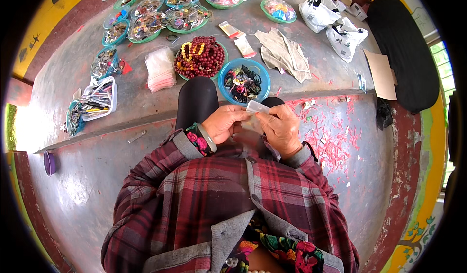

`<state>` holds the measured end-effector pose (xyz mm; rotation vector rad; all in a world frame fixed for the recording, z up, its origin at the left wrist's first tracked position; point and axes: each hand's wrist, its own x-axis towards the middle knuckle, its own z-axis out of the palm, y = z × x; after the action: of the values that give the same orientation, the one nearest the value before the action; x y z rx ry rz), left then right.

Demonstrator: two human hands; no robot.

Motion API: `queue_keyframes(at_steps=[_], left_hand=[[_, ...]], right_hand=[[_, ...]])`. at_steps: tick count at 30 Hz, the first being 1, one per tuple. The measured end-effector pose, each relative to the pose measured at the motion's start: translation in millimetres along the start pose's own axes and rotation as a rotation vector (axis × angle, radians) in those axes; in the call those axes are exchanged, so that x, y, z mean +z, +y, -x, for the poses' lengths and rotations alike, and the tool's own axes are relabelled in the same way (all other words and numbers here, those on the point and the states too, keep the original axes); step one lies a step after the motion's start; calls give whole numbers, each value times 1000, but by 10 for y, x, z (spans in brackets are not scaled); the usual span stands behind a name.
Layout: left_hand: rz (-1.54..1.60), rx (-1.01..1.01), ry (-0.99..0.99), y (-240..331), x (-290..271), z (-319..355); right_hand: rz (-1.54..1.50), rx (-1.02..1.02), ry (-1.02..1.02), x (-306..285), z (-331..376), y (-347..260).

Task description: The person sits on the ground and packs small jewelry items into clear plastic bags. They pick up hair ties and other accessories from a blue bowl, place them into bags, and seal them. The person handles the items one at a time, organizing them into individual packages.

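Between my two hands, above my lap, is a small clear plastic bag point(257, 107). My left hand point(224, 124) pinches its left side with thumb and fingers. On the other side, my right hand point(281, 128) grips it with bent fingers. What the bag holds, if anything, I cannot make out. Just beyond my hands stands a blue basin point(224, 84) with black cords and small coloured pieces in it. Left of that, a green basin point(225, 59) bears dark red bead bracelets point(206, 54) and a few yellow ones. A stack of clear plastic bags point(160, 70) with pink lower edges lies further left.
Several basins of trinkets point(146, 26) crowd the far left of the ledge. A white tray of pens point(99, 99) sits nearer. A beige cloth point(283, 54) and white carrier bags point(346, 38) lie to the right. Red scraps point(333, 139) litter the floor; a purple bucket point(50, 163) stands left.
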<state>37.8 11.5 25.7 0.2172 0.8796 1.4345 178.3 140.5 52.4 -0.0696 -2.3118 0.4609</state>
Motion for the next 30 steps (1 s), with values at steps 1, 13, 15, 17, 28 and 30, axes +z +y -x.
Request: queue_keyframes(at_steps=[1,13,15,17,28,30], left_hand=[[16,2,-22,27,24,22],[45,8,40,-6,-18,7],[22,21,62,-18,-15,-1],[-28,22,60,4,29,14],[-48,2,44,4,52,30],[-52,-8,65,-15,22,18]], right_hand=[[-50,34,5,6,8,22],[-184,34,-199,-113,-81,-36],[-208,257,-78,-94,-67,-21],[-173,408,-24,-100,-68,8],[55,85,-31,-44,-35,30],[166,-3,-76,-79,-52,7]])
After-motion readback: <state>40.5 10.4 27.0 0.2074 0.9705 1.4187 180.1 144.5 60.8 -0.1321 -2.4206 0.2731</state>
